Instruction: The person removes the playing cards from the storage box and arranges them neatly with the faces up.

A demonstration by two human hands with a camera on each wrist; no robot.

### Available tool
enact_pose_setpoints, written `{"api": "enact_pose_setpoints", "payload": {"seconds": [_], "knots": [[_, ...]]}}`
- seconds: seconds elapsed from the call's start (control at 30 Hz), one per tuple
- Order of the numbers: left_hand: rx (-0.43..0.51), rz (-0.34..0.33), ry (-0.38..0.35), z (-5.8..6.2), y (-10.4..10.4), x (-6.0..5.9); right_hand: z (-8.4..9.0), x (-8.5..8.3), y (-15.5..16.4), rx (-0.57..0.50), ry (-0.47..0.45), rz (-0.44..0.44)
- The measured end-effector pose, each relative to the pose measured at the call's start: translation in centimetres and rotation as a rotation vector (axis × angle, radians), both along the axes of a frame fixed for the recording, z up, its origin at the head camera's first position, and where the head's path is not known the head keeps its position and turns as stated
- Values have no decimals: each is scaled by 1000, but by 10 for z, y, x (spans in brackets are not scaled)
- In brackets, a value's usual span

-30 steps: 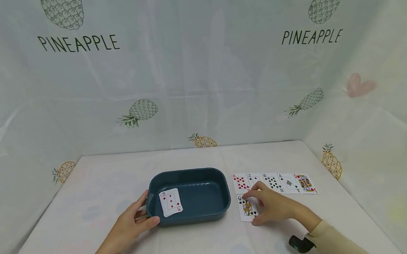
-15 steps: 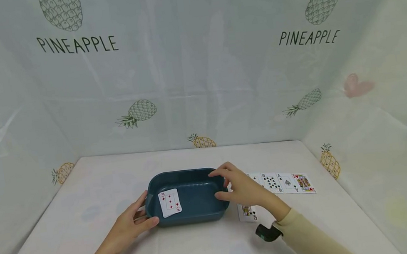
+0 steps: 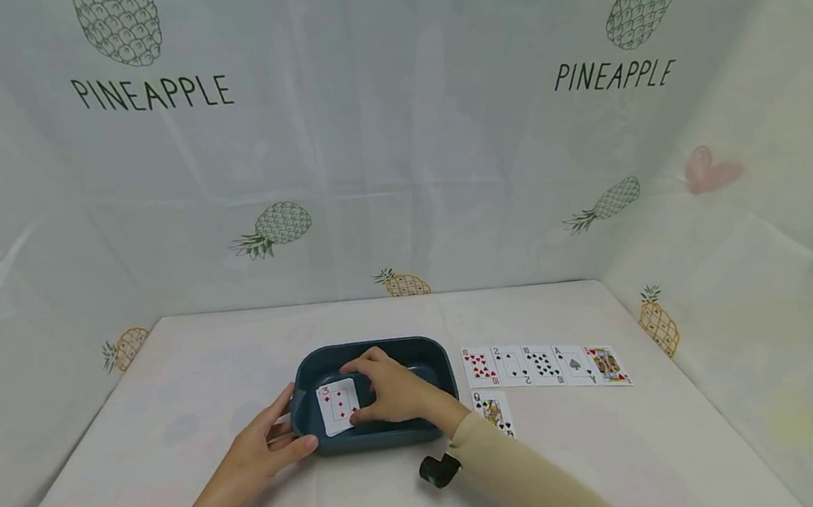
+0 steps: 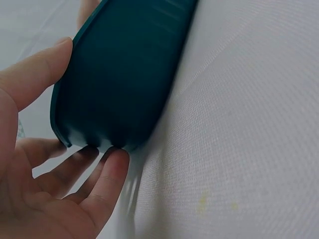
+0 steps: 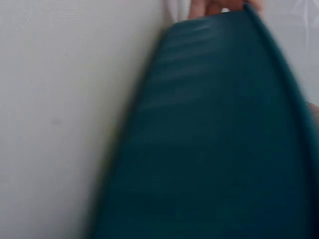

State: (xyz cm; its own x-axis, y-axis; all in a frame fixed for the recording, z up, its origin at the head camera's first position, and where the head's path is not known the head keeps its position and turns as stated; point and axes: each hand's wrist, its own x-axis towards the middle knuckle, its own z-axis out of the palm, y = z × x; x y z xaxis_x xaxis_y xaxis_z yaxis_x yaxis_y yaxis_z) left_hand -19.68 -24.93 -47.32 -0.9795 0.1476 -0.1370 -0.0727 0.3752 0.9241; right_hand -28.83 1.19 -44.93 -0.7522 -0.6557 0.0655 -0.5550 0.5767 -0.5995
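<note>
"PINEAPPLE" backdrop [image 3: 152, 93], three of diamonds [image 3: 338, 405]

Right wrist view: blurred throughout, just the dark teal tray [image 5: 209, 139] wall filling most of the frame, w/ fingertips [image 5: 209, 7] cut off at top edge. Right hand [image 3: 390, 391] covers part of the tray floor & the right edge of the 3 of diamonds [image 3: 337, 404], so can't tell if it pinches the card. Queen card [image 3: 495, 412] partly behind the sleeve [image 3: 523, 483]. Left wrist view: left hand [image 4: 45, 164] cut by the left & bottom edges.
</note>
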Motion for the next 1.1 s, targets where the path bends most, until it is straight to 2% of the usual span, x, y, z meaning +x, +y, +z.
{"api": "enact_pose_setpoints", "payload": {"seconds": [0.23,0.47,0.73,1.1], "knots": [[12,-6,8,2,0,0,-16,-3,-17,97,31,1],[22,-15,5,1,-2,-1,-17,-4,-21,167,46,-4],[9,-5,-2,-1,-1,0,-16,-6,-18,187,45,-35],[2,-15,7,0,-2,0,-13,-9,-14,168,-28,-72]]}}
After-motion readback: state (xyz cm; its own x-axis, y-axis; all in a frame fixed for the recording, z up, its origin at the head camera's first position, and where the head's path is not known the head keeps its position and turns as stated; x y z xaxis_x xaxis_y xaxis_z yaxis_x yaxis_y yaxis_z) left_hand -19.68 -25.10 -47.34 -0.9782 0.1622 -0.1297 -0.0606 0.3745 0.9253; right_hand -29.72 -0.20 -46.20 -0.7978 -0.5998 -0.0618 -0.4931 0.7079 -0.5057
